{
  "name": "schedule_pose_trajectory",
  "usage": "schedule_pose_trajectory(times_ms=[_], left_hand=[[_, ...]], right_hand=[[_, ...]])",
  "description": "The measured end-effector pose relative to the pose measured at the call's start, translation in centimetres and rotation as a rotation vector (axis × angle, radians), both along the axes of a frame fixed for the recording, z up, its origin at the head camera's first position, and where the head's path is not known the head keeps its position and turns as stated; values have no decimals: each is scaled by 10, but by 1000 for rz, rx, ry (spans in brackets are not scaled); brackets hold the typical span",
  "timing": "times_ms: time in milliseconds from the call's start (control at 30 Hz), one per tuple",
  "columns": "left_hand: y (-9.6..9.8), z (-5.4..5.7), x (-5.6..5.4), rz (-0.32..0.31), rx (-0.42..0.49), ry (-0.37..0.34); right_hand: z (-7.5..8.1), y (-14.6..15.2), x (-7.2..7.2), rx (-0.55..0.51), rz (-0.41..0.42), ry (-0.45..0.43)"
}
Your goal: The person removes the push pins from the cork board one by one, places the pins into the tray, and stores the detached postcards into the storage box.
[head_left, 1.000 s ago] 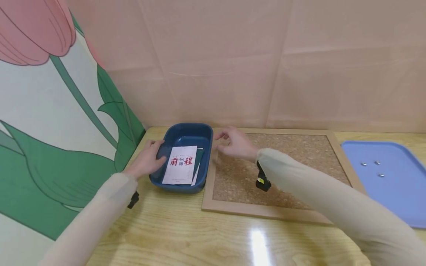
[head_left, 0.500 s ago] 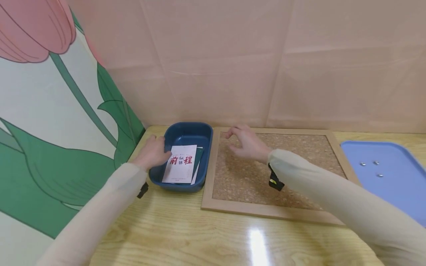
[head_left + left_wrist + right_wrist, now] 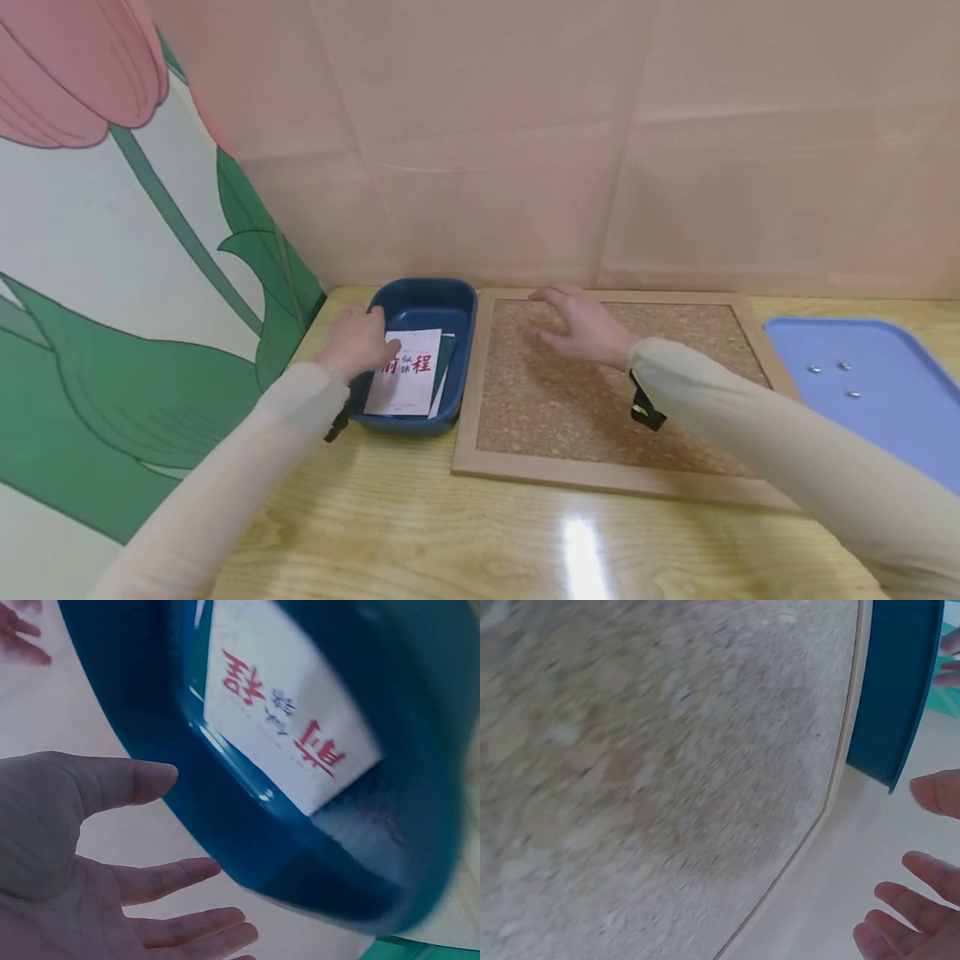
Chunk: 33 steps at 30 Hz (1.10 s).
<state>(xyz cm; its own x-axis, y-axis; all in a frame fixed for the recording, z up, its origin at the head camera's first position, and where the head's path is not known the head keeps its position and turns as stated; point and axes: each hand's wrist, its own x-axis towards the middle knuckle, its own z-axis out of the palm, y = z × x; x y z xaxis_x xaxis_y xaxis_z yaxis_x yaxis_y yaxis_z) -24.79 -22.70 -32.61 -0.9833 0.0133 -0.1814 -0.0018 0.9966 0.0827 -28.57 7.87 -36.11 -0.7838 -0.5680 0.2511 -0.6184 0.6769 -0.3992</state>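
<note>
A dark blue plastic bin [image 3: 423, 292] stands on the left of the table. Inside it lies a white card [image 3: 408, 387] with red and dark Chinese characters, over a dark green and white card [image 3: 446, 358]. My left hand [image 3: 358, 343] is over the bin's left side, fingers spread and holding nothing; in the left wrist view its thumb and fingers stand apart. Above the upper left of a wood-framed cork board [image 3: 555, 408] my right hand [image 3: 588, 327] hovers, fingers apart, with nothing in it.
Right of the board lies a light blue tray [image 3: 877, 433] with several small shiny metal pieces [image 3: 844, 365]. A pink cloth backdrop [image 3: 480, 150] hangs behind the table, and a flower-printed panel [image 3: 180, 275] borders the left.
My right hand has moved right, away from the bin's edge and over the board. My left hand has shifted right, over the bin and part of the white card.
</note>
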Motion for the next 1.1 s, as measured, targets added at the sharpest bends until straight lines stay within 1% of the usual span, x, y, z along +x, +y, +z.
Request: schedule_pose_trajectory(times_ms=[100, 233, 333, 433, 767, 1100], left_hand=[[6, 0, -2, -24, 3, 21], [16, 0, -7, -40, 40, 32], [24, -1, -10, -54, 68, 33], [30, -2, -13, -73, 72, 29], [49, 0, -15, -136, 95, -15], [64, -1, -16, -194, 100, -25]], right_hand=[[0, 5, 1, 0, -15, -48], [1, 9, 3, 34, -51, -91], [1, 12, 4, 67, -55, -76], [0, 16, 5, 84, -51, -60], [-2, 27, 6, 160, -69, -7], [-4, 39, 7, 205, -121, -33]])
